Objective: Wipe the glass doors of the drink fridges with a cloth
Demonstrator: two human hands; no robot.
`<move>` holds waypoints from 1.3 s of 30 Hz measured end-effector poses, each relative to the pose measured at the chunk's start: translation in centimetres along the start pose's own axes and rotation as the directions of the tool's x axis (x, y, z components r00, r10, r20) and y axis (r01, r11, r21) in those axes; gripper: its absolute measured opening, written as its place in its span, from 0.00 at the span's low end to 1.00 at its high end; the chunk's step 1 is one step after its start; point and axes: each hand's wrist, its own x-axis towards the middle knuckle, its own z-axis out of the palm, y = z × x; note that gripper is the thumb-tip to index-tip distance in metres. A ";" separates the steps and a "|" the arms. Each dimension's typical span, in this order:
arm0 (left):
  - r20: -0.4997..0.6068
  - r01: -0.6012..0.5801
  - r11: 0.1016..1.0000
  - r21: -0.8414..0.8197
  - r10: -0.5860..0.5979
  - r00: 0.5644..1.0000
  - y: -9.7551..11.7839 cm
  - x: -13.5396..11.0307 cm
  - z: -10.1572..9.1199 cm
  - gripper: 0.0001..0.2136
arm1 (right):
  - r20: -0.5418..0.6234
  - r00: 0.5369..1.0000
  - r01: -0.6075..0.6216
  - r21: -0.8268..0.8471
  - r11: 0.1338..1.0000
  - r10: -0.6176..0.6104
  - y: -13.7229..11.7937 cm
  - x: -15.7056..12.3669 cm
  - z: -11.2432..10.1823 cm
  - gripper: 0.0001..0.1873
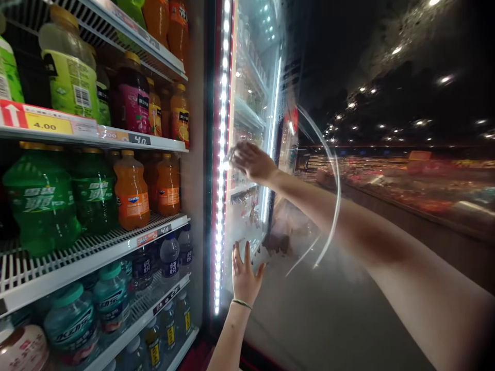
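The fogged glass door (309,309) of a drinks fridge stands swung out in front of me. My right hand (253,162) reaches across from the right and is pressed to the upper part of the glass, near the light strip. Its fingers are blurred and closed over what looks like a crumpled greyish cloth (234,154). Lower down, my left hand (246,273) rests against the same glass with its fingers spread, holding nothing. A thin band circles the left wrist. Curved streaks and damp smears mark the pane to the right of both hands.
On the left, fridge shelves (116,250) hold several drinks, among them green bottles (95,190), orange bottles (132,193) and teal-capped bottles (71,319). A bright LED strip (222,103) runs up beside the door. Shop lights and blurred displays show at the right.
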 end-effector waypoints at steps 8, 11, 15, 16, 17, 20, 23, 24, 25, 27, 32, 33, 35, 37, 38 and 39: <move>0.037 0.161 0.987 0.009 -0.161 0.986 -1.9 -2.3 0.9 0.39 | 0.047 0.999 0.022 0.097 0.995 -0.027 -8.3 -7.3 4.8 0.26; 0.056 0.193 0.981 0.027 -0.194 0.979 -2.6 -3.1 0.4 0.39 | 0.174 0.983 0.040 0.138 0.990 -0.064 -12.7 -13.6 6.1 0.27; 0.100 0.161 0.987 0.008 -0.161 0.982 -3.0 -3.4 -0.9 0.33 | 0.321 0.938 0.061 0.212 0.975 -0.129 -14.9 -20.7 4.7 0.30; 0.098 0.149 0.989 0.001 -0.148 0.984 -2.8 -3.3 -1.2 0.33 | 0.319 0.940 0.041 0.239 0.970 -0.119 -14.8 -22.4 3.9 0.32; 0.076 0.132 0.991 -0.005 -0.131 0.988 -2.5 -3.2 -1.4 0.31 | 0.305 0.948 0.009 0.264 0.964 -0.093 -14.6 -24.0 2.9 0.35; 0.040 0.039 0.999 -0.024 -0.038 0.998 -0.1 -2.9 -1.6 0.28 | 0.268 0.962 -0.134 0.291 0.947 0.054 -13.4 -29.5 -0.8 0.40; 0.069 -0.085 0.994 -0.063 0.089 0.994 4.0 -3.0 -1.2 0.29 | 0.305 0.917 -0.337 0.245 0.909 0.258 -12.2 -36.4 -5.1 0.37; 0.068 -0.136 0.988 -0.078 0.141 0.988 5.5 -3.2 -1.0 0.29 | 0.331 0.884 -0.410 0.210 0.888 0.330 -11.9 -39.0 -6.5 0.34; 0.062 -0.187 0.978 -0.094 0.193 0.979 7.1 -3.4 -0.7 0.30 | 0.357 0.842 -0.482 0.163 0.861 0.404 -11.5 -41.9 -7.9 0.30; 0.047 -0.273 0.952 -0.135 0.281 0.958 10.1 -3.9 -0.2 0.31 | 0.391 0.735 -0.615 0.041 0.788 0.554 -10.9 -47.9 -10.8 0.22; 0.082 -0.322 0.903 -0.286 0.357 0.930 15.7 -5.8 1.6 0.32 | 0.286 0.482 -0.789 -0.269 0.552 0.828 -9.6 -61.7 -17.0 0.20; 0.104 -0.312 0.899 -0.307 0.358 0.928 16.4 -6.3 1.9 0.32 | 0.192 0.428 -0.820 -0.328 0.469 0.883 -9.5 -63.8 -17.9 0.23; 0.143 -0.306 0.896 -0.320 0.365 0.920 17.4 -7.2 2.6 0.31 | -0.089 0.309 -0.885 -0.390 0.252 0.947 -9.5 -66.7 -18.9 0.32; 0.154 -0.325 0.896 -0.301 0.382 0.911 17.8 -7.8 3.1 0.32 | -0.370 0.189 -0.942 -0.331 0.061 0.910 -9.5 -67.8 -18.8 0.38; 0.149 -0.340 0.896 -0.286 0.393 0.908 17.9 -8.0 3.3 0.32 | -0.468 0.129 -0.963 -0.271 -0.003 0.874 -9.6 -67.7 -18.3 0.39; 0.142 -0.354 0.895 -0.271 0.401 0.905 17.9 -8.1 3.4 0.33 | -0.538 0.066 -0.978 -0.204 -0.053 0.841 -9.6 -67.2 -17.7 0.39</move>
